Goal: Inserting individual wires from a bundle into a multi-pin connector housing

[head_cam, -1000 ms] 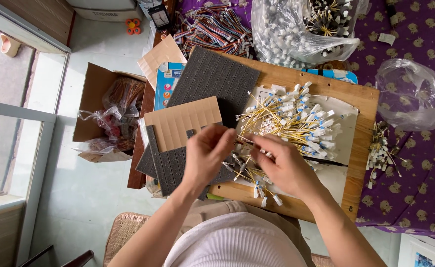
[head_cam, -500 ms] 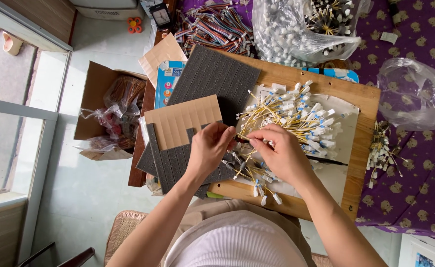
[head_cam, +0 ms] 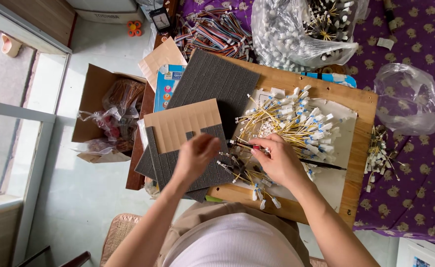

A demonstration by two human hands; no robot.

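Note:
My right hand (head_cam: 278,161) rests on a wooden board (head_cam: 363,105), fingers pinched on a thin dark stick with a red mark (head_cam: 251,146). Just left of it, my left hand (head_cam: 196,157) hovers over a dark grey slotted foam sheet (head_cam: 164,160), fingertips drawn together by the stick's end; I cannot see if anything is between them. A pile of yellow wires with white and blue ends (head_cam: 296,121) lies on a pale sheet right beyond my right hand. A few loose wires (head_cam: 257,190) lie below my hands.
A ribbed cardboard piece (head_cam: 180,123) lies on the foam, with a bigger foam sheet (head_cam: 216,81) behind it. At the back are a clear bag of white parts (head_cam: 296,34) and striped cables (head_cam: 212,32). An open carton (head_cam: 103,113) stands on the floor at left, and a crumpled bag (head_cam: 407,99) and more wires (head_cam: 378,158) lie on the purple cloth.
My left hand has drawn a little left, off the wires and over the foam. My right hand has stayed nearly in place on the stick.

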